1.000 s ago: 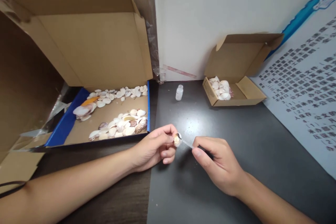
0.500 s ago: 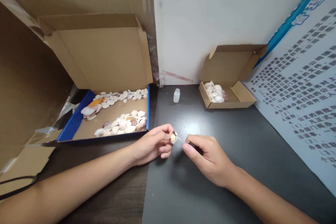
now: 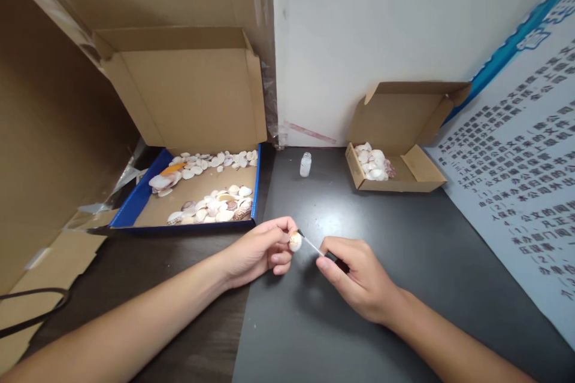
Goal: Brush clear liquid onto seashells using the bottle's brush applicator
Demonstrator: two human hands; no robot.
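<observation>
Fingers of the left hand (image 3: pixel 259 253) pinch a shell (image 3: pixel 295 242) above the grey surface (image 3: pixel 287 323), inside its left edge; the right hand's (image 3: pixel 362 280) grip a brush (image 3: pixel 313 246). Its shaft, blurred half a second ago, now shows sharp, dark tip against or just beside the shell, suggesting slower, finer work. A bottle (image 3: pixel 305 166) stands near the back edge.

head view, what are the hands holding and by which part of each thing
The left hand pinches a small shell by its edge; the right hand grips a thin brush by its dark handle end, partly hidden.
</observation>
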